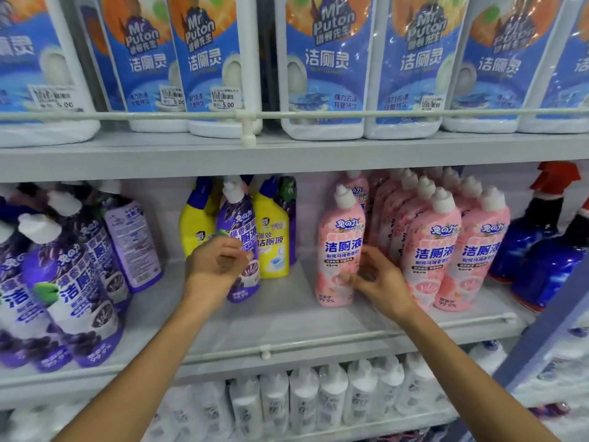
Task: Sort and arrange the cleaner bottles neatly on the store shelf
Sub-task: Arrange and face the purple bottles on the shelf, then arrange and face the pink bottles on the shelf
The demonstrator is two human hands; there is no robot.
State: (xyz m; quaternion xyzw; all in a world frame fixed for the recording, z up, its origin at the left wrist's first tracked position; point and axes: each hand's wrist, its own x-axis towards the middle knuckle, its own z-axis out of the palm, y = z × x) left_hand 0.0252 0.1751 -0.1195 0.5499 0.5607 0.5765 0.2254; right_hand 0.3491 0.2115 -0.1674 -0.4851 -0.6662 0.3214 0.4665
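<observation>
On the middle shelf (287, 320) a lone purple cleaner bottle (240, 224) with a white cap stands slightly tilted in front of the yellow bottles (274, 247). My left hand (216, 263) grips its lower left side, fingers curled across the label. To the right stands a pink cleaner bottle (339, 244), apart from the pink group (446, 250). My right hand (379, 275) holds its lower right side, with fingertips on the front and the thumb behind. Several purple bottles (73, 282) crowd the shelf's left end.
A thin white rail (318, 341) runs along the shelf's front edge. Dark blue spray bottles (541, 250) with red triggers stand at the far right. Large white and blue bottles (325, 59) fill the upper shelf, and white bottles (318, 397) fill the lower one.
</observation>
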